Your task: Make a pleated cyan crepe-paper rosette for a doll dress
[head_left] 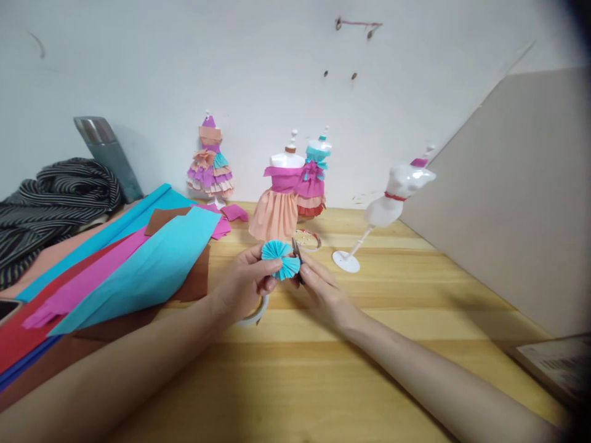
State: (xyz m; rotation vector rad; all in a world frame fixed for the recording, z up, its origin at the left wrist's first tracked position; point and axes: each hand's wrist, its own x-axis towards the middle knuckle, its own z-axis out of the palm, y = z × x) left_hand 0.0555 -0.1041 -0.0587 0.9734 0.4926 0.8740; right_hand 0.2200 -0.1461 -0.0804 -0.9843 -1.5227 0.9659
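Observation:
Between finger and thumb, my left hand [252, 272] pinches a pleated turquoise paper rosette [277, 251], spread into a nearly round fan. My right hand [318, 280] is closed on a pair of dark scissors [297, 249], whose blades point up at the rosette's right edge. Whether the blades touch the paper I cannot tell. Just below my left hand, a roll of tape [255, 312] lies on the wooden table [295, 381], partly hidden by the hand. Behind both hands stands a small mannequin in a magenta and peach paper dress [277, 206].
Sheets of coloured crepe paper [148, 264] cover the left side, near a striped cloth [69, 191] and a bottle [108, 154]. Two more dressed mannequins stand at the wall, one in a ruffled dress [210, 163]. A bare white mannequin [388, 203] is at the right.

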